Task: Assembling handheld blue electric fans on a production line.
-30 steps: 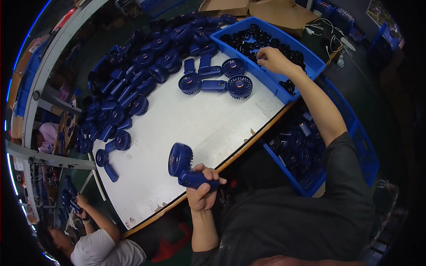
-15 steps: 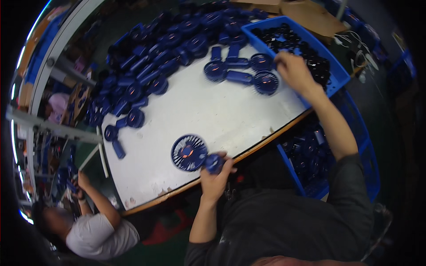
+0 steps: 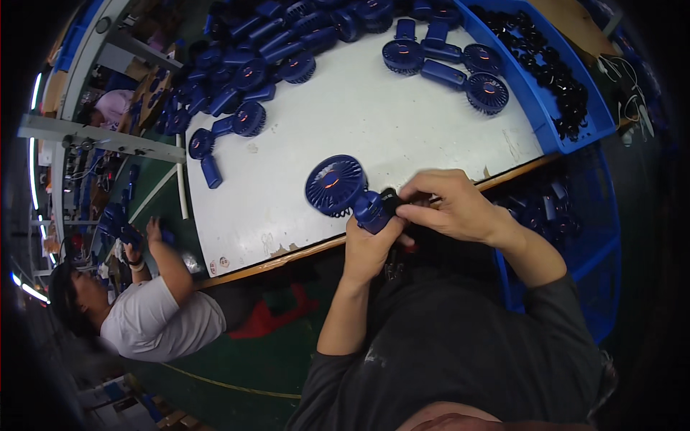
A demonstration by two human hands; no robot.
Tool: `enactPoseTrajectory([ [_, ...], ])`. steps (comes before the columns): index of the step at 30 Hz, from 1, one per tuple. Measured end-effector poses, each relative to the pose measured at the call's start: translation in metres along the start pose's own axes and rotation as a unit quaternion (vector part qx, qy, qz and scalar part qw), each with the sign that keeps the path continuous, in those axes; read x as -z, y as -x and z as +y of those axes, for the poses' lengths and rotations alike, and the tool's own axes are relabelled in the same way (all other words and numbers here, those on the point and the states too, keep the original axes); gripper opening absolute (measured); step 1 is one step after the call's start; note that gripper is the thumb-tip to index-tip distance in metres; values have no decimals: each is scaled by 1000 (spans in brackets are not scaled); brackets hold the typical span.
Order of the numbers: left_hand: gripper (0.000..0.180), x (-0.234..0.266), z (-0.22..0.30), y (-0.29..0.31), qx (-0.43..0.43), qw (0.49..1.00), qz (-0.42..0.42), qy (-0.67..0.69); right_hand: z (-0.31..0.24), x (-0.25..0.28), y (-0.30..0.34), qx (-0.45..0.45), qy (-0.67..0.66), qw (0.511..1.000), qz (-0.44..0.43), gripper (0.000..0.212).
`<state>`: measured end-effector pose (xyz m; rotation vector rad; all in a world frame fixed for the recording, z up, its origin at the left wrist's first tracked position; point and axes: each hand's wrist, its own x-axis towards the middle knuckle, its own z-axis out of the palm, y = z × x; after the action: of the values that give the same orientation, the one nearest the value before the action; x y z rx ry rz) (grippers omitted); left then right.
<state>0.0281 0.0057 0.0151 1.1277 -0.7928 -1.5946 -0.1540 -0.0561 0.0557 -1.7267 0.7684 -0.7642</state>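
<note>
A dark blue handheld fan (image 3: 336, 185) is tilted over the near edge of the white table. My left hand (image 3: 368, 250) is closed around its handle, just below the round fan head. My right hand (image 3: 454, 205) pinches a small black part (image 3: 390, 197) between thumb and fingers, right against the handle. Whether that part is joined to the fan cannot be made out. Both hands meet close to the table's wooden edge.
Several blue fans (image 3: 486, 93) lie at the table's far right, with a big heap (image 3: 277, 43) behind. A blue tray (image 3: 588, 141) holds black parts. Below the table stands a blue crate (image 3: 609, 248) with fans. At left, a co-worker (image 3: 162, 316) handles blue fans.
My right hand has come from the tray back to the fan, now with a black part. My left hand still grips the fan, which has turned slightly. The view has shifted.
</note>
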Motion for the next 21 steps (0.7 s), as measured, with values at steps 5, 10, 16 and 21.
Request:
enactPoseTrajectory([
  [5, 51, 15, -11, 3, 13, 980, -185, 78, -10, 2, -21, 225, 220, 949, -18, 29],
  [10, 67, 4, -10, 4, 20, 965, -106, 240, -9, -16, -16, 210, 317, 924, -32, 43],
  [16, 48, -4, -23, 2, -9, 999, -10, 34, 16, -58, 13, 140, 293, 939, 117, 63],
  [21, 90, -30, 52, -17, -347, 809, -11, -474, 33, -40, 53, -125, -204, 965, 108, 47],
])
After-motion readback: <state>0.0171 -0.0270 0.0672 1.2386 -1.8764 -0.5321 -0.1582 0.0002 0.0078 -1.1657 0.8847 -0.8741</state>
